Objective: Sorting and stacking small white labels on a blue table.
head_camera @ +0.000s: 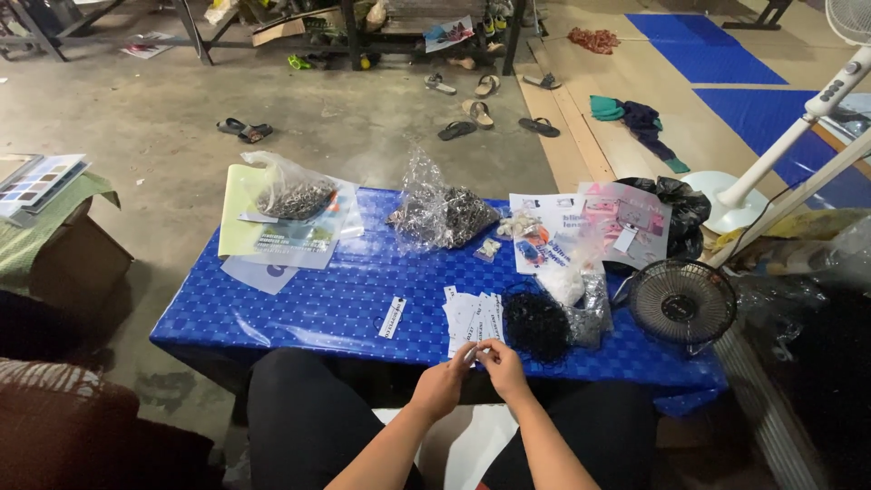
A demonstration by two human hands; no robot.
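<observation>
White card (471, 352) pinched between fingers (460, 356) of both hands.

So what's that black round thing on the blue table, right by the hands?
The black pile is a rounded heap of thin, dark loops, like small elastic bands, loose and tangled. It lies on the blue checked tablecloth near the front edge, touching the stack of white cards and a clear plastic bag. No hand touches it.

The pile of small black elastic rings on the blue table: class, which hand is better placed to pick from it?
Probably the right hand. It sits just below the pile of small black elastic rings, while the left hand is farther off, beyond the stack of white paper cards. Both hands are pinched together near the blue table edge.
</observation>
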